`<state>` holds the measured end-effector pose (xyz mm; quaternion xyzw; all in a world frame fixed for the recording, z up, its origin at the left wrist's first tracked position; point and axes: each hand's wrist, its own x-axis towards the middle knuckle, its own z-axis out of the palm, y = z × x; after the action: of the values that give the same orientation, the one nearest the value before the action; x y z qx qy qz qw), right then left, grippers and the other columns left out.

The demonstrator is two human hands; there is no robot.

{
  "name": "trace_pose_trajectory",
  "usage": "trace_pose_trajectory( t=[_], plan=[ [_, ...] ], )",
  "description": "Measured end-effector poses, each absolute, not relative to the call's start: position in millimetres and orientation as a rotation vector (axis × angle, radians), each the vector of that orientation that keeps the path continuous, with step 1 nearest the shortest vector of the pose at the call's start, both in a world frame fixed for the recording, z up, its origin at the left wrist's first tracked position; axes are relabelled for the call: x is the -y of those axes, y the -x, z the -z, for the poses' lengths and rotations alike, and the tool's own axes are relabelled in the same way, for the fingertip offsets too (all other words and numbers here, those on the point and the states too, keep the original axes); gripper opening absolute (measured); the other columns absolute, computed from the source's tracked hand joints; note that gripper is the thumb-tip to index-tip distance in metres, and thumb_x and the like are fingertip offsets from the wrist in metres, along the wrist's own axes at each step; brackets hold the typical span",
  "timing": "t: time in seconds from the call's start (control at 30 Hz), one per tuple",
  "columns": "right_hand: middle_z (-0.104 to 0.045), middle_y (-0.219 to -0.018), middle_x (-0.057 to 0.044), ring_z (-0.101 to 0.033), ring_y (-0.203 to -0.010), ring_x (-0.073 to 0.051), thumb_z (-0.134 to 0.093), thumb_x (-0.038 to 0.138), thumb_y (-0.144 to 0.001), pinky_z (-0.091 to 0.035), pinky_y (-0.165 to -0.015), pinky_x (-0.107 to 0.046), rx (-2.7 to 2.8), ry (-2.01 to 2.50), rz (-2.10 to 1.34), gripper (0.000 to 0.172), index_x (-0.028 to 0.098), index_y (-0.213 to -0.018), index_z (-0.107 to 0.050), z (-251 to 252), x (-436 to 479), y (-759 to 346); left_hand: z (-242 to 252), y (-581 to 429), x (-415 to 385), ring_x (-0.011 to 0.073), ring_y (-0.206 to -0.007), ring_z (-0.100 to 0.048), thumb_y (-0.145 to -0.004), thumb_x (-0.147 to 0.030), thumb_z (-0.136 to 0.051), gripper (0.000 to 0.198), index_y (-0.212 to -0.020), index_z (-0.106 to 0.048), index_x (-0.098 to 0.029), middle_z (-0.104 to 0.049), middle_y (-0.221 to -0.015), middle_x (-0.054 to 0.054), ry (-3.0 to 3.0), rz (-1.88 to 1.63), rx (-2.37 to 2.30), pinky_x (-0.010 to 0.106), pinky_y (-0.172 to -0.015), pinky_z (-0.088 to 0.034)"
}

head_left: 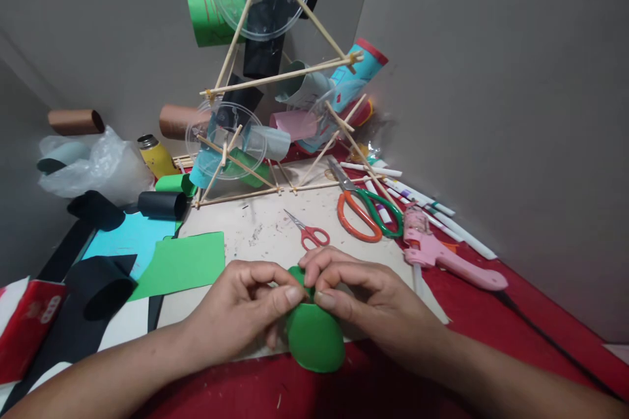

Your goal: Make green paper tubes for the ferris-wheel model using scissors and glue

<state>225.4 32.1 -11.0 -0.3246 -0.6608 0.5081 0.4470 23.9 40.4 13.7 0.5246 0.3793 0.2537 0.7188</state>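
Both my hands meet at the front middle of a beige board [265,226]. My left hand [240,308] and my right hand [363,298] pinch a curled piece of green paper [314,337], thumbs and fingertips pressed together at its top edge. The paper forms a rounded roll that opens toward me. Small red scissors [309,230] lie just beyond my fingers. A flat green paper sheet [184,262] lies left of my left hand.
A stick frame [275,78] carrying paper rolls and clear plastic lids stands at the back. Orange-and-green scissors [366,213], a pink glue gun [442,252] and several markers [427,203] lie to the right. Black and blue paper, a yellow bottle [156,156], a plastic bag and a red tissue pack [27,327] are on the left.
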Motion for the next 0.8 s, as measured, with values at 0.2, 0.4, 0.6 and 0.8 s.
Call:
trace_pose_trajectory(
  t=[0.2,0.4,0.6,0.8],
  plan=[
    [-0.065,-0.089,-0.002,-0.059,-0.093,-0.016,-0.064,0.033,-0.092,-0.047,-0.085,-0.027,1.648,0.782,-1.25,0.022,0.021,-0.074,-0.067,12.5,-31.5,-224.4,-15.2,-23.7,-39.6,0.0062,-0.043,-0.035,-0.081,-0.038,-0.07,0.027,-0.072,-0.065,-0.013,-0.047,-0.049,-0.004,-1.312,-0.55,-0.86,0.019,-0.042,-0.027],
    [-0.065,-0.088,-0.003,-0.059,-0.096,-0.017,-0.056,0.036,-0.097,-0.046,-0.087,-0.028,1.654,0.801,-1.241,0.029,0.021,-0.077,-0.071,8.7,-33.7,-227.7,-20.9,-19.0,-41.4,0.0108,-0.062,-0.046,-0.085,-0.035,-0.066,0.026,-0.072,-0.067,-0.012,-0.055,-0.063,0.001,-1.501,-0.61,-0.832,0.021,-0.055,-0.037],
    [-0.065,-0.089,-0.003,-0.059,-0.093,-0.017,-0.061,0.042,-0.093,-0.046,-0.087,-0.029,1.606,0.812,-1.3,0.029,0.021,-0.076,-0.07,5.7,-32.5,-227.8,-19.0,-17.9,-44.3,0.0058,-0.047,-0.035,-0.088,-0.038,-0.065,0.027,-0.076,-0.06,-0.014,-0.043,-0.051,-0.006,-1.317,-0.595,-0.817,0.018,-0.045,-0.027],
    [-0.065,-0.089,-0.002,-0.059,-0.092,-0.016,-0.065,0.037,-0.091,-0.045,-0.087,-0.028,1.561,0.799,-1.341,0.024,0.021,-0.073,-0.068,6.8,-33.4,-227.1,-16.7,-16.6,-47.9,0.0061,-0.044,-0.042,-0.087,-0.044,-0.065,0.032,-0.077,-0.058,-0.014,-0.049,-0.051,-0.005,-1.295,-0.595,-0.825,0.017,-0.045,-0.032]
  ],
)
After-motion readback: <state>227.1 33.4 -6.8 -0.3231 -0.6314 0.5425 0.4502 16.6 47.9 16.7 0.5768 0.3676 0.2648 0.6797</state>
